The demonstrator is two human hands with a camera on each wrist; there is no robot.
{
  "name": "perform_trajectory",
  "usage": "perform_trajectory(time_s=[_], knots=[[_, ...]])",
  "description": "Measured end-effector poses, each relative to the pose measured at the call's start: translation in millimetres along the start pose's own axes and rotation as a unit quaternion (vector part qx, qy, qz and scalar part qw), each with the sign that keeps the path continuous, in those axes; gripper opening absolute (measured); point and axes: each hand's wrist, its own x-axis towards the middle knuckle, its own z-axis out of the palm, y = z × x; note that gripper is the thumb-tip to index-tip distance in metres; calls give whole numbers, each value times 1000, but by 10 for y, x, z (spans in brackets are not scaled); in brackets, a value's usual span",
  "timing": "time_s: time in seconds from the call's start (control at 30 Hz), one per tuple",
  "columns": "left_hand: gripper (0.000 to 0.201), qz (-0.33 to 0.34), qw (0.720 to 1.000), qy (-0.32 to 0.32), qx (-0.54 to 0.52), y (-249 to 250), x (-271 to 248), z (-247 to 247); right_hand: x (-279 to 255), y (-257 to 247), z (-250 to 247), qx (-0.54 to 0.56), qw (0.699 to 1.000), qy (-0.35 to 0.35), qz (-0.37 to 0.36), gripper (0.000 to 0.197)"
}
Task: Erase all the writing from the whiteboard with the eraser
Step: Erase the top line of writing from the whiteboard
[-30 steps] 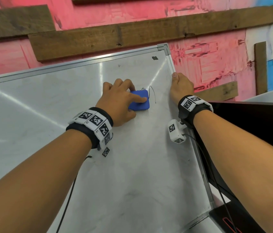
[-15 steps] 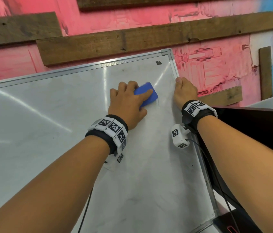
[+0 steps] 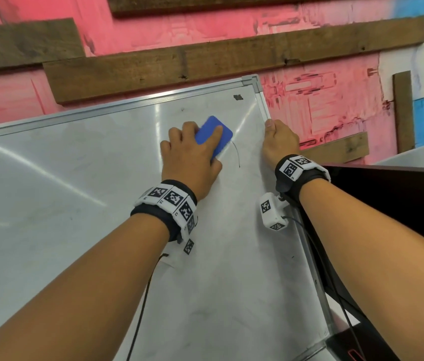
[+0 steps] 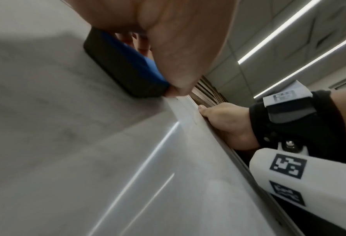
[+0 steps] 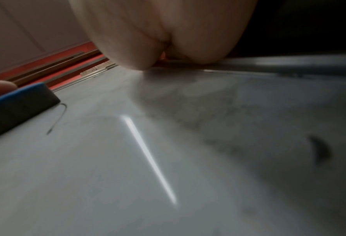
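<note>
A: What filled the view?

B: The whiteboard [image 3: 101, 204], a large aluminium-framed sheet tilted against the pink wall [image 3: 323, 105] with its wooden planks [image 3: 179, 61]. Its surface looked grey and smeary with old ink residue.

A: Why was the right hand [image 3: 278, 142] at the frame?

B: I judged it was steadying the board. It sat at about two o'clock from the board's middle, fingers curled over the right edge rail, clamped on it.

A: And the left hand [image 3: 190, 162]?

B: It pressed the blue eraser [image 3: 218, 131] flat on the board near the top right corner, fingers spread over its back and thumb pinching the side, likely for even pressure.

A: Any writing left?

B: A thin curved black stroke [image 3: 237, 155] just at three o'clock of the eraser, and a small dark smudge [image 3: 237, 97] at twelve o'clock, by the top rail.
</note>
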Motion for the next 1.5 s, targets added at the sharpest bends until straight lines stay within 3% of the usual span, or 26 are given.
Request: perform_trajectory(time_s=[0.07,0.13,0.33,0.53,0.6,0.73,0.8,0.87,1.0,1.1,1.17,1.33,1.5], knots=[[59,-31,999,11,15,68,22,28,4,13,1,0,1000,2,0,37],[60,-22,999,16,27,96,30,50,14,18,29,0,1000,1,0,37],[52,143,988,-55,14,122,8,62,9,32,48,0,1000,-2,-6,33],[50,223,970,-96,-13,73,44,1,-7,13,5,8,1000,-3,-8,34],[50,210,975,-67,11,9,56,-8,-6,13,3,13,1000,2,-6,34],[57,71,997,-1,17,-59,97,-18,7,31,22,16,1000,5,2,35],[59,46,999,3,29,-22,93,-8,8,20,33,17,1000,0,3,35],[59,63,997,0,34,14,39,18,4,15,38,15,1000,0,2,35],[55,210,977,-37,30,-23,-224,132,-7,2,17,-2,1000,-3,-8,35],[57,258,965,-48,28,-163,-344,123,-19,-2,5,-1,1000,0,-12,38],[59,230,972,-51,29,-303,-340,25,-29,-17,-5,1,1000,5,-17,40],[59,49,999,5,-6,-814,-256,-244,-53,-36,-11,-8,1000,11,-13,39],[62,113,993,-25,17,-907,-715,-165,-70,-40,16,-32,999,8,0,38]])
